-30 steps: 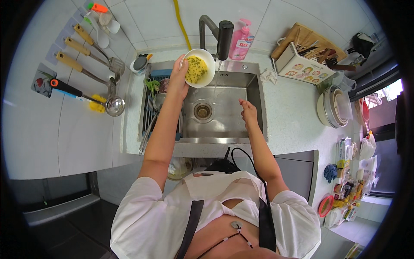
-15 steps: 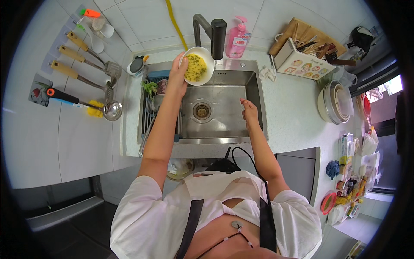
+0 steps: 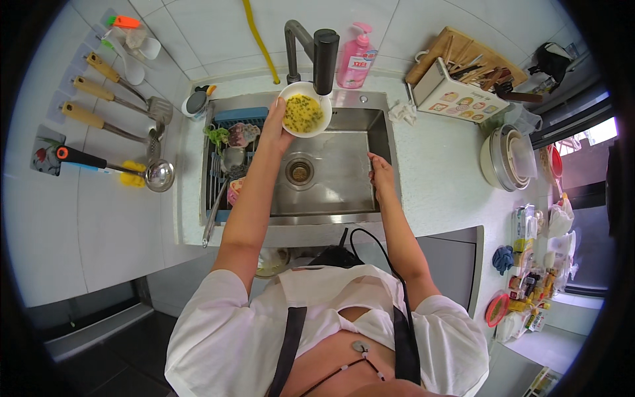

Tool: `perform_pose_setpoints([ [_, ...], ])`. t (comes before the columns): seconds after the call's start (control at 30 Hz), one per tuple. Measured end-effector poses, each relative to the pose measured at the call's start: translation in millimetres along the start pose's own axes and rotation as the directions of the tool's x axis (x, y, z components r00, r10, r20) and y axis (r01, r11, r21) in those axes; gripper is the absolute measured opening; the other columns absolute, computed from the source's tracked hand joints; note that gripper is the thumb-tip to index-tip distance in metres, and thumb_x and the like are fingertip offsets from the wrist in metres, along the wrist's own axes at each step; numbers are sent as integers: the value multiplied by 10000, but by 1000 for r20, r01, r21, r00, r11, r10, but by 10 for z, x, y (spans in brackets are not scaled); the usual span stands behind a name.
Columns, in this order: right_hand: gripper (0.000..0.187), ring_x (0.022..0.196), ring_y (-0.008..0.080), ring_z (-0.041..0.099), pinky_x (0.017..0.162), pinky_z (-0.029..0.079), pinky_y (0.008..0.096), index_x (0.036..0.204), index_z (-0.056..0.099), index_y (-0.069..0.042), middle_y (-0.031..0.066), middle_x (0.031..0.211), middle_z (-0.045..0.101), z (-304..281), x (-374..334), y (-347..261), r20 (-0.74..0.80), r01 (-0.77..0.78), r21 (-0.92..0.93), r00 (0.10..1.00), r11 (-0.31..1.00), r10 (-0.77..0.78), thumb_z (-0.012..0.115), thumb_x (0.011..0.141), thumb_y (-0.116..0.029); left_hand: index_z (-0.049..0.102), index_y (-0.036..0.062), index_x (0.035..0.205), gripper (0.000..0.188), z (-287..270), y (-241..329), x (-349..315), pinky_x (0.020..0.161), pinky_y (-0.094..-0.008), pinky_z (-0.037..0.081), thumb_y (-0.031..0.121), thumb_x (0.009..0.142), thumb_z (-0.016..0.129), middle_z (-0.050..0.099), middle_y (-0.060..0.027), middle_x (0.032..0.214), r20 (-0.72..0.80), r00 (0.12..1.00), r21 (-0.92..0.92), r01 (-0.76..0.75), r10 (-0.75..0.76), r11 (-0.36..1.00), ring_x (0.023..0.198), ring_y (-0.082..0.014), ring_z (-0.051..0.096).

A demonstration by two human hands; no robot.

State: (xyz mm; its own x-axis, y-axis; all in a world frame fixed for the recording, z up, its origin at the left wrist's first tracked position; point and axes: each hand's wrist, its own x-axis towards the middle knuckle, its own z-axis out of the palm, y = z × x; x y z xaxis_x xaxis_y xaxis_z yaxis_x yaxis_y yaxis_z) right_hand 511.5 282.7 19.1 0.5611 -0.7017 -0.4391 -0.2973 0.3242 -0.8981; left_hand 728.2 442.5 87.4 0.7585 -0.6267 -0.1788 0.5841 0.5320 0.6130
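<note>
My left hand (image 3: pixel 276 122) is closed on the left rim of a white bowl (image 3: pixel 323 124). In the bowl lies a yellow liquid (image 3: pixel 303 114) with chopped green bits, like beaten egg. The bowl is held over the back of the steel sink (image 3: pixel 337 169), just below the dark tap (image 3: pixel 325 63), whose spout overlaps its far rim. Over the sink's right side hangs my right hand (image 3: pixel 381 173), apart from the bowl, with curled fingers. Its palm is hidden, so whether anything is inside does not show.
Left in the sink, a drying rack (image 3: pixel 225 118) carries greens (image 3: pixel 216 136) and utensils. A pink pump bottle (image 3: pixel 357 59) stands behind. To the right are a knife holder (image 3: pixel 463 96) and stacked bowls (image 3: pixel 506 159). A ladle (image 3: pixel 159 175) and spatulas hang on the left wall.
The bowl has come slightly toward me and rightward, closer beneath the tap, and its liquid has spread across it. My right hand stays much the same. The whole view has shifted a little.
</note>
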Motion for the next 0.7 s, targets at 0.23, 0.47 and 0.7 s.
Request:
perform_pose_setpoints([
  [0.23, 236, 458, 38, 403, 372, 274, 177, 994, 605, -110, -47, 652, 522, -82, 8, 47, -19, -39, 26, 999, 999, 39, 465, 878, -261, 411, 144, 1200, 487, -66, -187, -13, 910, -522, 347, 462, 833, 448, 449, -99, 1209, -145, 945, -256, 252, -294, 933, 1119, -300, 431],
  [0.47, 238, 451, 37, 402, 380, 280, 173, 992, 602, -103, -43, 682, 540, -67, 11, 29, -10, -1, 50, 1000, 999, 2, 463, 880, -260, 414, 158, 1201, 502, 70, -455, -54, 909, -562, 319, 494, 828, 430, 434, -103, 1224, -152, 904, -284, 347, -399, 894, 1139, -312, 405],
  [0.7, 235, 449, 39, 404, 383, 282, 174, 997, 598, -97, -43, 713, 552, -26, -32, -17, -12, -20, 35, 1000, 999, 20, 463, 880, -250, 416, 154, 1197, 485, -46, -387, -59, 918, -550, 322, 476, 834, 429, 430, -102, 1225, -79, 934, -322, 306, -348, 896, 1148, -308, 395],
])
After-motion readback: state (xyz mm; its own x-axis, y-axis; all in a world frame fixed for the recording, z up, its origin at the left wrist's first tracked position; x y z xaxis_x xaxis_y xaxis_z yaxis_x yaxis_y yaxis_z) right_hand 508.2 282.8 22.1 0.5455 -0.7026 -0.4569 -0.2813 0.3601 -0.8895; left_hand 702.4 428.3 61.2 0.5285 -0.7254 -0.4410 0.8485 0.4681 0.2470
